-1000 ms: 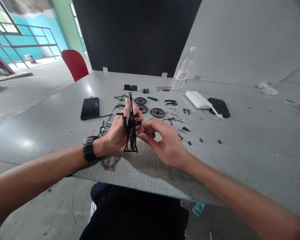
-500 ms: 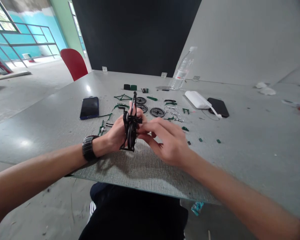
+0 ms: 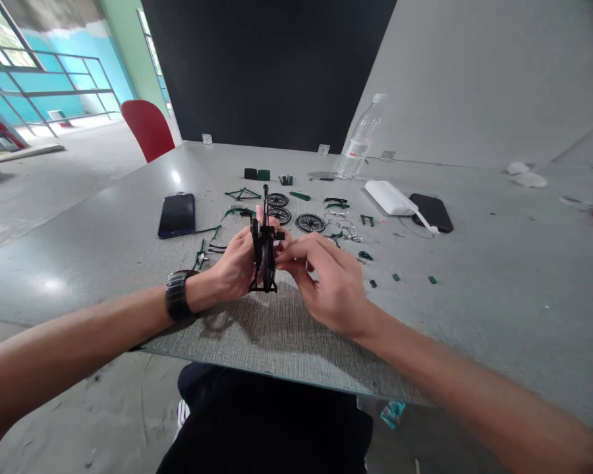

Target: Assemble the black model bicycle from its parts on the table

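Note:
A black model bicycle (image 3: pixel 265 257), partly built, is held up over the front of the table, seen nearly end-on with its wheel and stand toward me. My left hand (image 3: pixel 234 266) wraps round it from the left and behind, a dark watch on that wrist. From the right, my right hand (image 3: pixel 326 273) pinches at the wheel side with thumb and forefinger; any small piece between those fingertips is hidden. Just beyond the hands lie loose spoked wheels (image 3: pixel 311 223), a green bicycle frame (image 3: pixel 243 193) and green fenders (image 3: pixel 337 205).
A phone (image 3: pixel 176 214) lies at the left. At the right are a white power bank (image 3: pixel 388 197), a dark phone-like slab (image 3: pixel 432 212) and a water bottle (image 3: pixel 363 138). Small green pieces (image 3: pixel 366 255) lie right of my hand. A black panel (image 3: pixel 271 72) rises behind the table.
The model bicycle has turned slightly more upright and its lower end has shifted a little right. Both hands keep their places on it.

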The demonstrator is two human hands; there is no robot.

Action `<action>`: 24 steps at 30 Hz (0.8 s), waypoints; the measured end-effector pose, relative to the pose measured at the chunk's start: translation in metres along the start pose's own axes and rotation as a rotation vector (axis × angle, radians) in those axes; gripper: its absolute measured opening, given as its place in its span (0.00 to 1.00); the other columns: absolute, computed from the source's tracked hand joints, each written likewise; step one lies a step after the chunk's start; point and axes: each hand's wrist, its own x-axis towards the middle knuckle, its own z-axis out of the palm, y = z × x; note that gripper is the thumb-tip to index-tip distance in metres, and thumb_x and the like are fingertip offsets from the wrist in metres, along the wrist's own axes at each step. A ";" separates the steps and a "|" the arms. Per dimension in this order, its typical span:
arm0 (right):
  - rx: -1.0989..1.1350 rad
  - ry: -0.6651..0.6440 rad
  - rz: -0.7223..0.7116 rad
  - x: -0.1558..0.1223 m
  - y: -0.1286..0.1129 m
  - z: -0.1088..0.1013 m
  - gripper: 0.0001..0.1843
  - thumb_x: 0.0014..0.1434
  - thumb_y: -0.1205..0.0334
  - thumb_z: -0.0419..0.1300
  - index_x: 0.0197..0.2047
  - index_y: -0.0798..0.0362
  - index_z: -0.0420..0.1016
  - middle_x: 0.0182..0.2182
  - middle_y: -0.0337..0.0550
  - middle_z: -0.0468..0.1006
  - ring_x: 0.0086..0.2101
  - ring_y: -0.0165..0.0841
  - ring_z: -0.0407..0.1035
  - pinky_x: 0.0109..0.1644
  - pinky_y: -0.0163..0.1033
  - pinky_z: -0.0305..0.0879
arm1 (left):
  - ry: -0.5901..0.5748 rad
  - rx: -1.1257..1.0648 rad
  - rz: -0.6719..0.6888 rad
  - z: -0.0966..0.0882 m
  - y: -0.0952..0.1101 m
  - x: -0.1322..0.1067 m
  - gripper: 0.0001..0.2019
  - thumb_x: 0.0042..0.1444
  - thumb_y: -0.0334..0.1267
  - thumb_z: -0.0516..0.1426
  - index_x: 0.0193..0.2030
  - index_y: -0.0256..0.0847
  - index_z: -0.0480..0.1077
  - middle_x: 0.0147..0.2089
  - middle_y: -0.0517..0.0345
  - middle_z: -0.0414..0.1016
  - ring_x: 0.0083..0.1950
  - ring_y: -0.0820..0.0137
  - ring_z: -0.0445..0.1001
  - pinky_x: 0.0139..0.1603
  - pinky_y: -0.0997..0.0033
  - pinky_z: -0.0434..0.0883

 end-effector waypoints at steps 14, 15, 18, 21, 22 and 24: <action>0.144 -0.031 0.040 0.002 -0.001 0.000 0.02 0.67 0.68 0.60 0.41 0.54 0.74 0.32 0.41 0.78 0.30 0.27 0.70 0.34 0.34 0.69 | -0.072 -0.014 0.045 -0.004 0.002 0.003 0.16 0.61 0.48 0.62 0.34 0.40 0.62 0.30 0.63 0.65 0.26 0.78 0.63 0.25 0.80 0.65; 0.074 -0.008 -0.016 0.002 -0.001 0.000 0.03 0.66 0.69 0.60 0.41 0.54 0.74 0.32 0.41 0.79 0.31 0.28 0.72 0.35 0.34 0.70 | -0.086 -0.018 0.024 -0.004 0.002 0.002 0.16 0.61 0.48 0.62 0.34 0.40 0.62 0.30 0.63 0.65 0.25 0.79 0.62 0.23 0.80 0.63; -0.195 0.032 -0.235 0.001 0.001 -0.004 0.05 0.65 0.72 0.60 0.41 0.52 0.73 0.32 0.40 0.81 0.31 0.29 0.73 0.33 0.35 0.68 | -0.105 -0.045 -0.068 -0.002 0.002 0.000 0.15 0.60 0.46 0.63 0.34 0.39 0.63 0.30 0.62 0.65 0.25 0.79 0.61 0.22 0.81 0.62; -0.374 0.025 -0.395 0.002 0.003 -0.007 0.07 0.62 0.72 0.62 0.43 0.53 0.74 0.33 0.39 0.82 0.30 0.30 0.72 0.30 0.38 0.67 | -0.091 -0.069 -0.127 0.000 0.005 -0.002 0.14 0.57 0.42 0.65 0.34 0.38 0.65 0.28 0.63 0.64 0.25 0.80 0.62 0.24 0.82 0.64; -0.357 0.018 -0.387 0.003 0.003 -0.007 0.07 0.62 0.72 0.63 0.44 0.54 0.74 0.34 0.40 0.82 0.31 0.31 0.72 0.32 0.38 0.68 | -0.088 -0.074 -0.130 0.000 0.005 -0.002 0.15 0.55 0.42 0.66 0.33 0.38 0.65 0.28 0.64 0.63 0.24 0.80 0.62 0.23 0.82 0.64; -0.207 -0.016 -0.259 0.004 0.003 -0.007 0.06 0.64 0.71 0.62 0.44 0.55 0.74 0.36 0.42 0.82 0.34 0.31 0.74 0.35 0.37 0.70 | -0.087 -0.082 -0.118 -0.002 0.005 -0.001 0.15 0.54 0.42 0.67 0.33 0.38 0.65 0.27 0.65 0.62 0.22 0.81 0.60 0.21 0.83 0.63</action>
